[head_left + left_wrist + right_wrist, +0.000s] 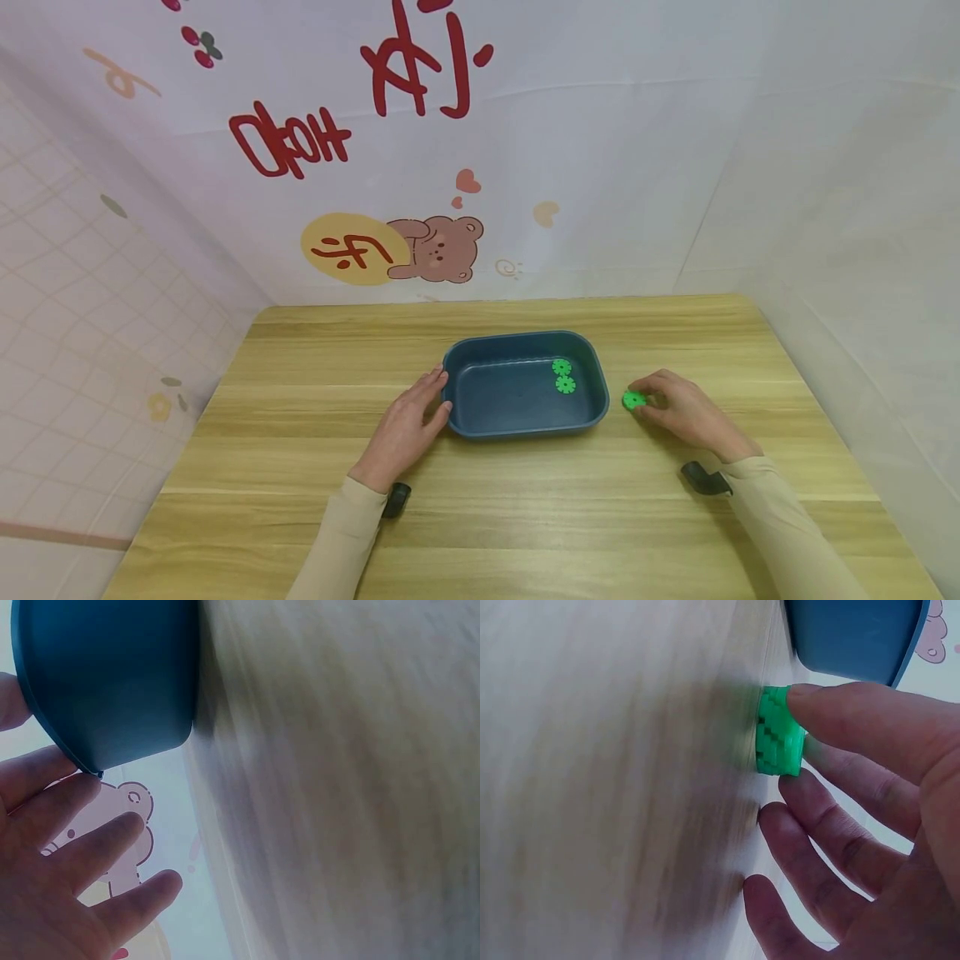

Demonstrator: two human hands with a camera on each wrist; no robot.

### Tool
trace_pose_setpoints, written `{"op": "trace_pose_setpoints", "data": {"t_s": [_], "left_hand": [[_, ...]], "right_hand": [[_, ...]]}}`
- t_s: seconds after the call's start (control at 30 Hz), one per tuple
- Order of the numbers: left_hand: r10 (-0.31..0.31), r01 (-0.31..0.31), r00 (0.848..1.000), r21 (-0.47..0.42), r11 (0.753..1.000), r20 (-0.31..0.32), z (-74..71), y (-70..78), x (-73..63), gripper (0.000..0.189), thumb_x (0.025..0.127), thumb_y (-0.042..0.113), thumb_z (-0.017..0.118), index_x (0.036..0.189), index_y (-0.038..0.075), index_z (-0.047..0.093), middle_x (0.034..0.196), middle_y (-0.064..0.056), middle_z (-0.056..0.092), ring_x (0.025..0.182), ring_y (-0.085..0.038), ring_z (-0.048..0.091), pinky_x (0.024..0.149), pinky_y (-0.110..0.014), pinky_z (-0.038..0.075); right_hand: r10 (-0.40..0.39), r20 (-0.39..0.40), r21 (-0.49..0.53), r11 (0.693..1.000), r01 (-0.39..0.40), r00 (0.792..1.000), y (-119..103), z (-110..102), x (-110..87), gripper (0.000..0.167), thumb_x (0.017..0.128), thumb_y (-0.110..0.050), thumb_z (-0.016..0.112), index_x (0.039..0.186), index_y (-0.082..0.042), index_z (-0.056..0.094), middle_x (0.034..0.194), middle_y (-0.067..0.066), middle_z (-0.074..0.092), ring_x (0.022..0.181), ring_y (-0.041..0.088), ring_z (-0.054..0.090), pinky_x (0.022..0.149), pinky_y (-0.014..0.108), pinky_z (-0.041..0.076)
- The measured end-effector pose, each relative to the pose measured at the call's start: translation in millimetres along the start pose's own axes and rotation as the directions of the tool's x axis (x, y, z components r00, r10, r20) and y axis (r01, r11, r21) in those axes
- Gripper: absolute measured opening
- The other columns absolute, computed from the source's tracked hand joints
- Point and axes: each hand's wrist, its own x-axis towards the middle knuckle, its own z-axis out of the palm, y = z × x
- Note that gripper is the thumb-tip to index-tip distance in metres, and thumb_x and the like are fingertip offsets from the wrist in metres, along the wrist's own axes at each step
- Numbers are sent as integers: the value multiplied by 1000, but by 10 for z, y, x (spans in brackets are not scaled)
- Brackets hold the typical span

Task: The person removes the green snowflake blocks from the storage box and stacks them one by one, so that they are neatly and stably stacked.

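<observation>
A dark blue bin (pixel 517 429) sits on the table with two green notched discs (pixel 565 384) lying flat inside, near its right end. My left hand (pixel 405 429) rests against the bin's left rim, its fingers mostly straight, and the left wrist view shows the fingertips at the edge of the bin (pixel 112 682). To the right of the bin, my right hand (pixel 686 412) pinches a short stack of green notched discs (pixel 778 731) between thumb and fingers. The stack stands on the table surface; its lower part shows in the right wrist view.
The wood-grain table (pixel 517 517) runs back to a white printed cloth (pixel 630 167) hanging behind it. More cloth hangs along the left and right sides. A dark wrist-worn piece (pixel 705 478) sits at the right wrist.
</observation>
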Motion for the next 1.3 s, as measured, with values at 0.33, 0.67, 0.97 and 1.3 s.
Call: {"op": "trace_pose_setpoints", "data": {"t_s": [0.33, 0.67, 0.97, 1.3], "left_hand": [[-6, 6, 1000, 3, 1000, 5, -4, 3, -5, 52, 106, 28, 62, 152, 5, 53, 162, -5, 43, 147, -31, 42, 118, -50, 38], [-5, 5, 1000, 0, 1000, 2, -6, 5, -9, 52, 106, 28, 62, 152, 5, 53, 161, -5, 43, 147, -31, 42, 118, -51, 38], [-7, 7, 1000, -1, 1000, 2, -6, 4, -16, 52, 106, 28, 62, 152, 5, 53, 161, -5, 43, 147, -32, 42, 118, -51, 38], [-10, 10, 1000, 9, 1000, 24, -18, 7, -8, 54, 106, 29, 61, 154, 7, 50, 163, -4, 41, 148, -31, 41, 118, -50, 38]], "right_hand": [[6, -4, -2, 1000, -6, 1000, -4, 1, -13, 35, 91, -11, 79, 123, -3, 71, 120, 13, 69, 113, 37, 64, 98, 58, 52], [-11, -70, 41, 999, 14, 998, -134, -29, -52, 31, 102, -20, 68, 129, -4, 69, 130, 16, 68, 127, 42, 59, 103, 63, 47], [-82, -237, 17, 996, 88, 968, -453, 2, -12, 23, 102, -15, 68, 123, -7, 72, 117, 5, 74, 115, 32, 68, 96, 55, 51], [-177, -295, 16, 982, 190, 939, -764, 102, 95, 22, 98, -10, 72, 120, -7, 73, 115, 1, 73, 110, 25, 69, 94, 46, 53]]}}
